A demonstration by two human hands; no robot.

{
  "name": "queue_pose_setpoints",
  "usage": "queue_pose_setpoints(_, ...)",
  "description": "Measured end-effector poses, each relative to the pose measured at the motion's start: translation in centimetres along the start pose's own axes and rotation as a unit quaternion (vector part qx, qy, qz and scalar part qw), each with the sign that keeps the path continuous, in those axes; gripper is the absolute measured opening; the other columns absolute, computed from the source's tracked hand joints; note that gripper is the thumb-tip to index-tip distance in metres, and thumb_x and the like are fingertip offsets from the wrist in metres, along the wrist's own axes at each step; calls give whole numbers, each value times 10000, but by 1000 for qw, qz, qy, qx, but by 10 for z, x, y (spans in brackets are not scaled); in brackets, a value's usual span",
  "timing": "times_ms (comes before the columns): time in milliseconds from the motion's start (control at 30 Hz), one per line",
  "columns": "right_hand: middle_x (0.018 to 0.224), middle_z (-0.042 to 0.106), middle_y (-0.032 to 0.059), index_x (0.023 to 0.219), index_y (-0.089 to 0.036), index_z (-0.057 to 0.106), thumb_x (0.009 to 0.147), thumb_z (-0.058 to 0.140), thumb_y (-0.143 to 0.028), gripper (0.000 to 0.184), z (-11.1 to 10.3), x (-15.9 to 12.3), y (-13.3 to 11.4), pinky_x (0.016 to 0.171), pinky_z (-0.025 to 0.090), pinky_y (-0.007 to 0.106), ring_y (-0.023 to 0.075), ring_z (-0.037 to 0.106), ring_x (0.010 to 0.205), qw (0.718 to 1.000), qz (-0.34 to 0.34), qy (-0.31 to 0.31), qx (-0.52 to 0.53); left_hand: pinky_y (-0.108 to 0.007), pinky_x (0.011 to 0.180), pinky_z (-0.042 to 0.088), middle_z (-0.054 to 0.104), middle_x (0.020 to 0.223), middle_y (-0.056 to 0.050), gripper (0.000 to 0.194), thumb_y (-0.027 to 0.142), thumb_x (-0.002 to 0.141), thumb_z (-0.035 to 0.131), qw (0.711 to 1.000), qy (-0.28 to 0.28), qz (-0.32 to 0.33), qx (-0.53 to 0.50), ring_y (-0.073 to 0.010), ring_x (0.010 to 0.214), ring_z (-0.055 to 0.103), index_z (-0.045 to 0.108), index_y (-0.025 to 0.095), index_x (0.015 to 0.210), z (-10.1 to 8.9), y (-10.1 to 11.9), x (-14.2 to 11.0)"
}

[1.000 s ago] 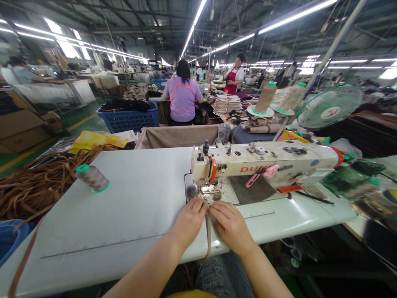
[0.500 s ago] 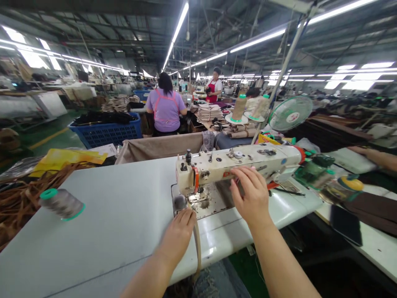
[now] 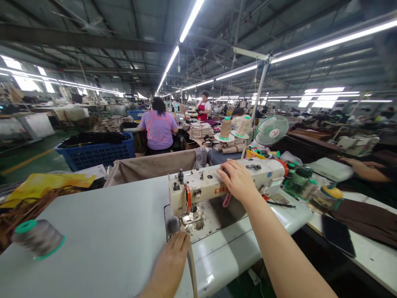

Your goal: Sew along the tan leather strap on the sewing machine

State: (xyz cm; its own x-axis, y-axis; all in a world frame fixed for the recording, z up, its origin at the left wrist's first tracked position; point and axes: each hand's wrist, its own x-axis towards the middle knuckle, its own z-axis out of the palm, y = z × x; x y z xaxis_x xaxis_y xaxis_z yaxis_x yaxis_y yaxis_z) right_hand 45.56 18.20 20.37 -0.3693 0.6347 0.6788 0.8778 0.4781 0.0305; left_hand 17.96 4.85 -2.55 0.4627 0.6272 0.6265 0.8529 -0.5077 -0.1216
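Observation:
My left hand [image 3: 176, 254] rests at the front of the needle plate, its fingers together and pressed on a narrow beige strip [image 3: 192, 271]. The strip runs from near the presser foot [image 3: 187, 219] down over the table's front edge. My right hand [image 3: 237, 178] is at the arm of the white sewing machine [image 3: 201, 186], with its fingers curled at the top edge. Below that palm sticks out a pinkish-red looped tool [image 3: 227, 200], seemingly held in the hand; its other end is hidden.
A grey thread cone [image 3: 39, 239] lies on the table at left, beside brown strips [image 3: 18, 211]. Behind stand a fabric-lined bin [image 3: 149, 165], a blue basket [image 3: 96, 153] and a co-worker [image 3: 157, 128]. A fan [image 3: 271, 130], jars [image 3: 328, 196] and a phone [image 3: 337, 235] are at right.
My right hand has moved up from the front of the machine arm to its top edge, and the pinkish-red tool now shows below it. My left hand stays on the strip. The view has tilted up.

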Motion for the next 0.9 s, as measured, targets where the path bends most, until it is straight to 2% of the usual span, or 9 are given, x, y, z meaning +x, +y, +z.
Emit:
queue_pose_setpoints(133, 1308, 683, 212, 1313, -128, 645, 1102, 443, -525, 493, -10, -8, -10, 1129, 452, 554, 372, 572, 1334, 996, 19, 78, -25, -367, 1009, 646, 745, 1295, -97, 601, -90, 833, 426, 1000, 12, -3, -2, -243, 1169, 737, 622, 178, 1334, 6, -2, -2)
queue_pose_setpoints(200, 1354, 662, 192, 1372, -149, 613, 1095, 483, -453, 431, -15, -23, -27, 1156, 424, 549, 366, 534, 1385, 994, -2, 107, -6, -359, 1023, 637, 743, 1306, -84, 621, -92, 833, 417, 1000, 15, -10, -2, -236, 1188, 730, 617, 198, 1345, 10, -2, -5)
queue_pose_setpoints(300, 1228, 710, 134, 1288, -194, 646, 1060, 537, -261, 261, -15, -60, -63, 1097, 457, 493, 309, 616, 1246, 989, -63, 125, 54, -356, 1044, 622, 740, 1311, -86, 633, -82, 835, 420, 1000, 16, -12, -4, -235, 1202, 723, 607, 210, 1365, 16, -1, -8)
queue_pose_setpoints(367, 1075, 735, 95, 1234, -197, 663, 1026, 542, -165, 243, -9, -89, -88, 949, 508, 431, 261, 659, 1050, 982, -143, 82, 88, -361, 1053, 615, 736, 1319, -94, 629, -71, 836, 425, 1000, 15, -11, -11, -241, 1213, 717, 600, 207, 1373, 18, -1, -9)
queue_pose_setpoints(467, 893, 700, 58, 1172, -160, 680, 1022, 543, -126, 206, 6, -127, -115, 749, 484, 375, 210, 630, 816, 963, -246, 13, 105, -385, 1061, 611, 727, 1339, -104, 607, -58, 844, 433, 1000, 8, -16, -21, -254, 1229, 711, 599, 198, 1369, 19, 0, -11)
queue_pose_setpoints(567, 863, 664, 25, 1105, -184, 692, 1042, 578, -153, 134, 20, -149, -130, 694, 456, 343, 174, 584, 752, 947, -302, -38, 103, -413, 1079, 601, 718, 1358, -112, 592, -62, 847, 443, 999, -16, -36, -29, -266, 1253, 698, 607, 179, 1362, 16, 1, -10)
queue_pose_setpoints(667, 921, 666, 21, 1035, -206, 690, 1066, 586, -178, 113, 28, -156, -136, 710, 464, 332, 165, 573, 783, 943, -306, -81, 104, -428, 1104, 581, 711, 1364, -125, 577, -67, 854, 461, 997, -53, -47, -38, -278, 1266, 686, 613, 145, 1369, 7, 3, -5)
queue_pose_setpoints(767, 933, 667, 32, 972, -195, 683, 1089, 545, -187, 181, 29, -156, -137, 730, 475, 353, 176, 574, 796, 941, -301, -111, 111, -431, 1130, 557, 704, 1366, -140, 519, -38, 900, 491, 994, -79, -47, -57, -283, 1276, 674, 615, 117, 1380, -5, 3, 2)
queue_pose_setpoints(900, 1016, 707, 64, 1088, -187, 697, 1119, 446, -185, 253, 19, -153, -135, 790, 502, 368, 190, 601, 855, 944, -260, -110, 169, -416, 1156, 524, 691, 1376, -157, 446, 9, 960, 499, 990, -103, -54, -77, -268, 1290, 660, 623, 116, 1375, -16, 2, 9)
